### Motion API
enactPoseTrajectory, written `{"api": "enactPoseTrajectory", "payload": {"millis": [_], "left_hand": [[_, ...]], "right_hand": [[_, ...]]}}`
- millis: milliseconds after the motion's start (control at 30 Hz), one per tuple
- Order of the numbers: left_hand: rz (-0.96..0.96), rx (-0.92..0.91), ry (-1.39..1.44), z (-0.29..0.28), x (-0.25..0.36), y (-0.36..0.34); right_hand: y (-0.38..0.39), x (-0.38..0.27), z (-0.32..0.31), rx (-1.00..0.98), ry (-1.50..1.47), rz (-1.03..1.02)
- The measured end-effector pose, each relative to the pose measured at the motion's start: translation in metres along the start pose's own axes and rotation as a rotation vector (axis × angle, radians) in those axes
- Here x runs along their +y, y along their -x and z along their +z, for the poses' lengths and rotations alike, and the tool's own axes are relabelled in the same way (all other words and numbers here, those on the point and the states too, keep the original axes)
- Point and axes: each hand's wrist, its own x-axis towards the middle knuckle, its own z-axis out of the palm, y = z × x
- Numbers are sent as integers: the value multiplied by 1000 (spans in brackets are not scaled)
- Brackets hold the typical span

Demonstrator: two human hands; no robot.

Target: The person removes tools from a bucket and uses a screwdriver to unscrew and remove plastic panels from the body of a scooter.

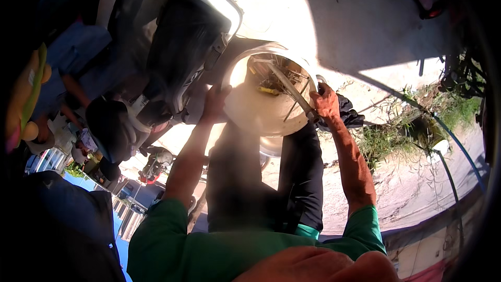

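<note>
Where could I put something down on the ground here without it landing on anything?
The sunlit concrete beyond the white bucket, before the big shadow, looks bare. So does the pale ground to the right of the right hand, below the grass clump. It is crowded to the left, where the scooter presses against the bucket beside the left hand, and inside the bucket, full of tools.

Smooth, probably plastic white bucket [261,109]
</note>
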Motion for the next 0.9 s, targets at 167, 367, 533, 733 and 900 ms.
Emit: {"api": "enactPoseTrajectory", "payload": {"millis": [167,367,533,733,900], "left_hand": [[-50,-22,285,30,79,-24],[398,-30,550,115,142,-71],[384,189,203,178,185,-139],[402,354,76,207,198,-153],[558,276,18,197,204,-150]], "right_hand": [[-37,-46,-117,123,193,-148],[-93,-43,-234,255,362,-199],[-145,-26,-269,538,427,-112],[-168,-8,-276,475,206,24],[-164,-16,-276,549,348,59]]}}
